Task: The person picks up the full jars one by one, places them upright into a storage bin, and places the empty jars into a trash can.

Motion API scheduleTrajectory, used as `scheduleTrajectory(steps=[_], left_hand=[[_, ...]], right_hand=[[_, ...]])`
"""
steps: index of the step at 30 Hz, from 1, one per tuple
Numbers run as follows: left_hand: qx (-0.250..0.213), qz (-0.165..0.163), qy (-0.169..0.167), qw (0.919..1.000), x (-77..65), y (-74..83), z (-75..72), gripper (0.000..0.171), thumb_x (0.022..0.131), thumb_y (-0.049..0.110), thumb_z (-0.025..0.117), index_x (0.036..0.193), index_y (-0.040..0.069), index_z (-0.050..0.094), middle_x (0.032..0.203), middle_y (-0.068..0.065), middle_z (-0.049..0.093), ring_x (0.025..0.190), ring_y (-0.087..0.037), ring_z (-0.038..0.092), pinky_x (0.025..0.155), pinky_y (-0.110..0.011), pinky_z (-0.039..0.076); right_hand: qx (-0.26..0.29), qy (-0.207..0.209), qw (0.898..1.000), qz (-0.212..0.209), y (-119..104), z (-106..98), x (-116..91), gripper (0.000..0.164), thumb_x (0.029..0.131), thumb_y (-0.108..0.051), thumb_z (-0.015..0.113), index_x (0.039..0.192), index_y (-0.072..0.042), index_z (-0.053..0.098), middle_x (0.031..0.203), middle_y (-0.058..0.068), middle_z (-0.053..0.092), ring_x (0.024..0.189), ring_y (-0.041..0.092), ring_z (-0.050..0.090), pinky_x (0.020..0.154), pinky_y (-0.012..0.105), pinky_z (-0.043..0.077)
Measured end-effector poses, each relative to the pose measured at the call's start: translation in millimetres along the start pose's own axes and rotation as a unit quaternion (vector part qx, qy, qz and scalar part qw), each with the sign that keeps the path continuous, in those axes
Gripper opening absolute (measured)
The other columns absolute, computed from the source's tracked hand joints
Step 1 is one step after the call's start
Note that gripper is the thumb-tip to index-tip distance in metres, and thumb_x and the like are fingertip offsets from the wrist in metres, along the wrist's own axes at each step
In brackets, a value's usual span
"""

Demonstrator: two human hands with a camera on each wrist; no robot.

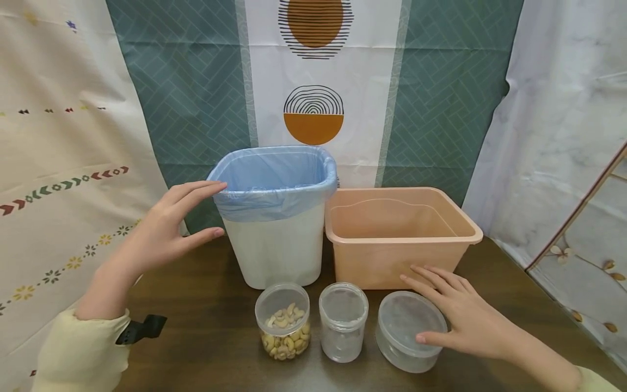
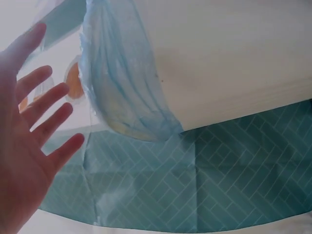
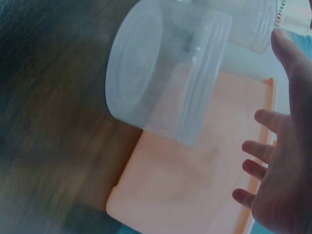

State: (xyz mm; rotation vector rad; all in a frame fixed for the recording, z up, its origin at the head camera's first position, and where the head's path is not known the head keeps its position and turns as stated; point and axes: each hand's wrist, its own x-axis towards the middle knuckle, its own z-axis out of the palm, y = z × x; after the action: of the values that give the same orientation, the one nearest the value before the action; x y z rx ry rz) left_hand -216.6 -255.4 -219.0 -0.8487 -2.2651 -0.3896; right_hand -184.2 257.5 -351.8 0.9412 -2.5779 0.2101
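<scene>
My left hand (image 1: pixel 168 226) is spread beside a white bin (image 1: pixel 276 250) lined with a blue plastic bag (image 1: pixel 274 204), its fingertips near the bag's left rim in the head view. My right hand (image 1: pixel 462 310) hovers with fingers apart over the right side of a wide, low clear container (image 1: pixel 409 348) with a lid. Left of that stands a taller clear jar (image 1: pixel 343 337), lidded, with nothing visible inside. Further left, another clear jar (image 1: pixel 286 345) holds cashews. In the right wrist view the low container (image 3: pixel 161 73) stands apart from the right fingers.
A peach plastic tub (image 1: pixel 392 264) stands behind the containers, right of the bin. All rest on a dark brown wooden table (image 1: pixel 196 337). Behind hangs a green and white patterned curtain (image 1: pixel 196 81). A black strap (image 1: pixel 142 329) sticks out from the left sleeve.
</scene>
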Motion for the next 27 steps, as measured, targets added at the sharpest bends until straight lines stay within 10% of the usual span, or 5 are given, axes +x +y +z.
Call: scheduleTrajectory(steps=[18,27], left_hand=[[-0.062,0.013,0.169,0.9836,19.7,-27.6,40.9,0.05,0.067,-0.003,0.085,0.114,0.009,0.073,0.112,-0.013,0.064,0.106,-0.028,0.052,0.095,-0.019,0.034],[-0.127,0.013,0.215,0.9683,29.1,-29.5,62.2,0.036,0.065,-0.006,0.086,0.099,0.007,0.078,0.102,-0.013,0.065,0.103,-0.007,0.047,0.093,-0.021,0.032]], right_hand=[[0.027,0.002,1.0,-0.001,-8,19,0,0.091,0.076,-0.066,0.072,0.153,-0.037,0.034,0.159,-0.006,0.034,0.142,0.018,0.03,0.098,0.051,0.03],[0.034,0.008,0.999,-0.014,-9,22,1,0.09,0.076,-0.063,0.074,0.153,-0.035,0.034,0.159,-0.006,0.034,0.142,0.017,0.03,0.098,0.052,0.03]])
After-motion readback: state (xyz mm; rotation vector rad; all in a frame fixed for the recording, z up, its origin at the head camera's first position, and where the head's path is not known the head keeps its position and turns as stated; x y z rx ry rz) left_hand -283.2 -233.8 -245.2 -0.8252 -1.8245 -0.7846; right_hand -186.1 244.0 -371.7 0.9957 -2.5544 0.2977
